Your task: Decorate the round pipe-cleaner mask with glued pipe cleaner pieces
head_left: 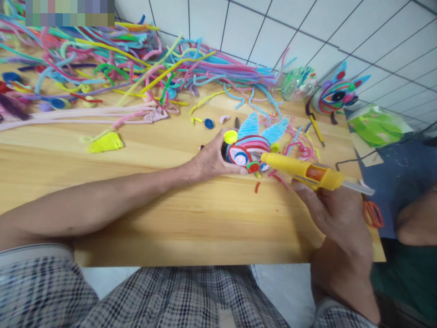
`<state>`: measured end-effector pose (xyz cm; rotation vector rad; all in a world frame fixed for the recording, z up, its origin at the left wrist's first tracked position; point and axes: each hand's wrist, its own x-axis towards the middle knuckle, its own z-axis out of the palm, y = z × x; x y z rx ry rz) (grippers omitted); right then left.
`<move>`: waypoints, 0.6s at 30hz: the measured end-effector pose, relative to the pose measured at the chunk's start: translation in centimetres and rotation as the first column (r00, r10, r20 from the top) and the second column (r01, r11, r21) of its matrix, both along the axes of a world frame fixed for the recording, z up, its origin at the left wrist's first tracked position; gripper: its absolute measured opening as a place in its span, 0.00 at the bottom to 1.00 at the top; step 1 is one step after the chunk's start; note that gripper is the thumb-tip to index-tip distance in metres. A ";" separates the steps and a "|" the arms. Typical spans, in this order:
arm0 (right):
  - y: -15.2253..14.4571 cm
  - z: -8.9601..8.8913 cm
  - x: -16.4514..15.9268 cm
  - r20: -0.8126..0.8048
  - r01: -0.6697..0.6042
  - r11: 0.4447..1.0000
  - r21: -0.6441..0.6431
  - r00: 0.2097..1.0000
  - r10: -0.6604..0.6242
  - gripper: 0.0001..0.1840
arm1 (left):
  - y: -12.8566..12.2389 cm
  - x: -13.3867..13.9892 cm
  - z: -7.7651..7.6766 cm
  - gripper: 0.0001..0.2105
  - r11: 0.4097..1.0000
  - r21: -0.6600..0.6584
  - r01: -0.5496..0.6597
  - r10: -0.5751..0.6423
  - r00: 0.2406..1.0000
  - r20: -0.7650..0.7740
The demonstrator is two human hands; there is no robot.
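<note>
My left hand [218,157] is closed round the left side of a colourful animal head made of pipe cleaners [251,145]. The head has two light blue ears, a white spiral eye ringed in blue, and a red nose with a green middle. In my right hand [327,205] is a yellow hot glue gun [297,169], gripped by its handle, with a clear glue stick poking out of the back. Its nozzle points at the front of the animal head, close to the striped face; whether it touches I cannot tell.
Piles of coloured pipe cleaners [218,68] spread along the back of the wooden table [153,214]. A second animal head [336,95] stands at the back right, with a yellow pen-like tool [317,131] by it. Orange-handled scissors [373,214] lie at the right edge, near another person's arm [418,218].
</note>
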<state>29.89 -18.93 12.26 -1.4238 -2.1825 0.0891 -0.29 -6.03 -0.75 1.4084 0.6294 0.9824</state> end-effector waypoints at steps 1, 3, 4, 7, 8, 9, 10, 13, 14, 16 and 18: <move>0.0 0.0 0.0 0.004 -0.005 1.000 0.001 1.000 0.005 0.08 | 0.0 0.0 0.0 0.53 1.000 0.002 -0.004 0.004 1.000 -0.001; 0.1 0.1 -0.2 0.015 -0.009 1.000 -0.009 1.000 0.009 0.08 | 0.1 0.0 0.0 0.53 1.000 0.012 -0.009 0.009 1.000 -0.003; 0.1 0.1 -0.4 0.022 -0.011 1.000 -0.015 1.000 0.012 0.08 | 0.1 0.0 0.0 0.53 1.000 0.017 -0.010 0.010 1.000 -0.004; 0.1 0.3 -0.6 0.039 -0.025 1.000 -0.012 0.999 0.025 0.08 | 0.1 -0.1 0.2 0.51 0.999 0.030 -0.010 0.011 1.000 -0.018; 0.2 0.3 -0.6 0.039 -0.032 0.999 -0.009 0.999 0.032 0.07 | 0.1 -0.1 0.2 0.51 0.999 0.032 -0.012 0.012 1.000 -0.022; 0.1 0.3 -0.5 0.033 -0.035 0.999 -0.010 0.999 0.036 0.07 | 0.1 -0.1 0.2 0.51 0.999 0.034 -0.013 0.014 1.000 -0.024; 0.1 0.3 -0.4 0.023 -0.037 0.999 -0.007 0.999 0.038 0.07 | 0.1 -0.1 0.2 0.51 0.999 0.034 -0.013 0.014 1.000 -0.022; 0.0 0.1 0.0 0.017 -0.020 1.000 -0.003 1.000 0.020 0.07 | 0.1 0.0 -0.1 0.51 0.999 0.034 -0.019 0.020 1.000 -0.014; 0.0 0.0 0.1 0.028 -0.014 1.000 0.005 0.999 0.014 0.08 | 0.1 0.0 -0.2 0.52 0.999 0.036 -0.023 0.024 1.000 -0.013; -0.1 0.0 0.2 0.046 -0.021 0.999 0.025 0.999 0.019 0.07 | 0.1 0.1 -0.4 0.53 0.999 0.037 -0.031 0.031 0.999 -0.015; -0.1 0.0 0.1 0.040 -0.034 0.999 0.030 0.999 0.033 0.07 | 0.1 0.1 -0.4 0.53 0.999 0.034 -0.026 0.027 1.000 -0.015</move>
